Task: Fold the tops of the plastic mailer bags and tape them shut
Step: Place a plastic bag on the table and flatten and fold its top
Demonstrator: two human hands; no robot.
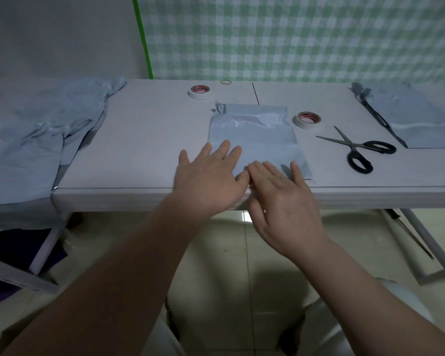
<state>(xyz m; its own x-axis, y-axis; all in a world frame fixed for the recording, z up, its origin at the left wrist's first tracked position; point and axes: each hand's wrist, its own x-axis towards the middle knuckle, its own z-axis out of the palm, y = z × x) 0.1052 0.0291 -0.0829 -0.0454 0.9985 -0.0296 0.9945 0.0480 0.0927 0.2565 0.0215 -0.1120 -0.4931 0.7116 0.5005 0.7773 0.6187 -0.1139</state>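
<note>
Left hand [208, 181] and right hand [283, 199] flat, fingers straight, gripping nothing, pressing near edge of bag [254, 132] on table [144, 140].

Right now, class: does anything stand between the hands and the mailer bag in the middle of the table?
Nothing visible does. The left hand and right hand rest flat with their fingers on the mailer bag; the scissors lie apart to its right.
</note>
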